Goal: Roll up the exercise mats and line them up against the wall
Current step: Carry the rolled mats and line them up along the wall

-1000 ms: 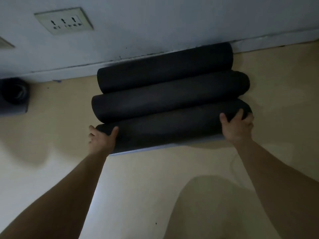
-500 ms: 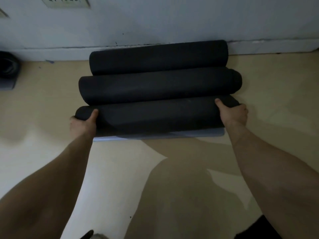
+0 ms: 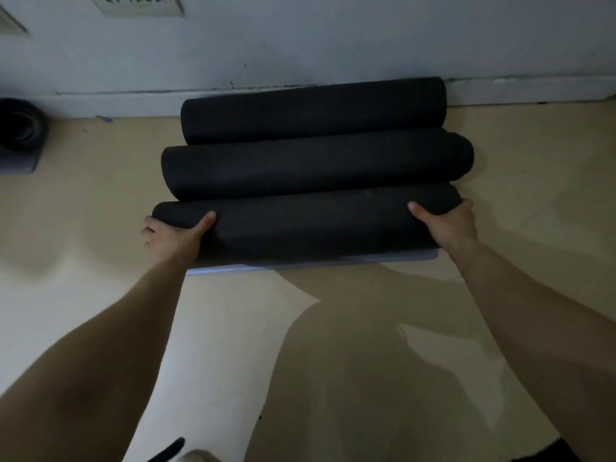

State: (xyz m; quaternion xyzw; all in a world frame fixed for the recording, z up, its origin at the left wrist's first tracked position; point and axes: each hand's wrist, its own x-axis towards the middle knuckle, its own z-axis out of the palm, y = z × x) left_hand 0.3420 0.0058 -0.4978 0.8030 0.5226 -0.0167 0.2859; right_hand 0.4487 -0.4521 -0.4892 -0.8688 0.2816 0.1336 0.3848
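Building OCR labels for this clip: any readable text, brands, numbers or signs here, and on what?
None legible.
Pale rectangular wall plate at the top edge: dark marks, probably socket slots, too blurred to tell.
Three black rolled foam exercise mats by the wall: no print visible.
Dark coiled object at far left: no label visible.
Left hand and right hand grip the nearest roll: nothing written there.
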